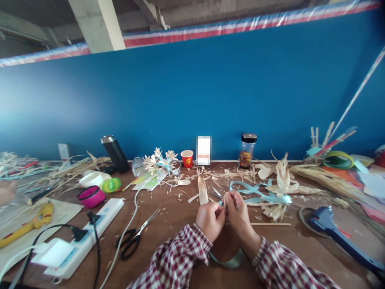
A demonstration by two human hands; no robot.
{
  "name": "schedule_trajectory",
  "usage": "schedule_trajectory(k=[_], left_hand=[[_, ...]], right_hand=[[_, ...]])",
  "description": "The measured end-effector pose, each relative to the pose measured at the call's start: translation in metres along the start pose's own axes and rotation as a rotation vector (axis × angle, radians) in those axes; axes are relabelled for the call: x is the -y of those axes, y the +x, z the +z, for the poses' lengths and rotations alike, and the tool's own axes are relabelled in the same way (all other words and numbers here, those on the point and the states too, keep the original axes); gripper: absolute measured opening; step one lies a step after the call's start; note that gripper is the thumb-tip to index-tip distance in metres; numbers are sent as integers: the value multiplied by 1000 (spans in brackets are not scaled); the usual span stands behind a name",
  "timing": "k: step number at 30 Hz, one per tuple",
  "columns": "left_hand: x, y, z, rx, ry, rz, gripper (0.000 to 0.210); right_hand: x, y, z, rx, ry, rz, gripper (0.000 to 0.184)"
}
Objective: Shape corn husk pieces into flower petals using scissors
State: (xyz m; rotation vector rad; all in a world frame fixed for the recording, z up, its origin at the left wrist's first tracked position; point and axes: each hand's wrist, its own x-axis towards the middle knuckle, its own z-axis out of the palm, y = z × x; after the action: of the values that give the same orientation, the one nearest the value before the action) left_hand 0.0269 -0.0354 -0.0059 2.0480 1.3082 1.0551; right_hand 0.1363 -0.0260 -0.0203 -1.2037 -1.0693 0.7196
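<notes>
My left hand and my right hand meet above the desk, fingers closed in a pinch. Between the fingertips shows a thin pale piece of corn husk, mostly hidden by the fingers. A pale blue ribbon loops below the wrists; its link to the fingers is hidden. Just beyond the hands lie a pointed husk and a metal blade tip. A thin wooden stick lies right of my right hand, beside more blue ribbon and a husk bundle.
Black-handled scissors and a white power strip with cords lie left. A blue glue gun lies right, a yellow one far left. Along the back stand a black thermos, red paper cup and lidded jar. Another person's hand shows at left.
</notes>
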Motion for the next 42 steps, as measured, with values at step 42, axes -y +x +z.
schedule_trajectory(k=[42], left_hand=[[55,30,-49,52,602,-195,26]], right_hand=[[2,18,-14,-15,14,-18,32]])
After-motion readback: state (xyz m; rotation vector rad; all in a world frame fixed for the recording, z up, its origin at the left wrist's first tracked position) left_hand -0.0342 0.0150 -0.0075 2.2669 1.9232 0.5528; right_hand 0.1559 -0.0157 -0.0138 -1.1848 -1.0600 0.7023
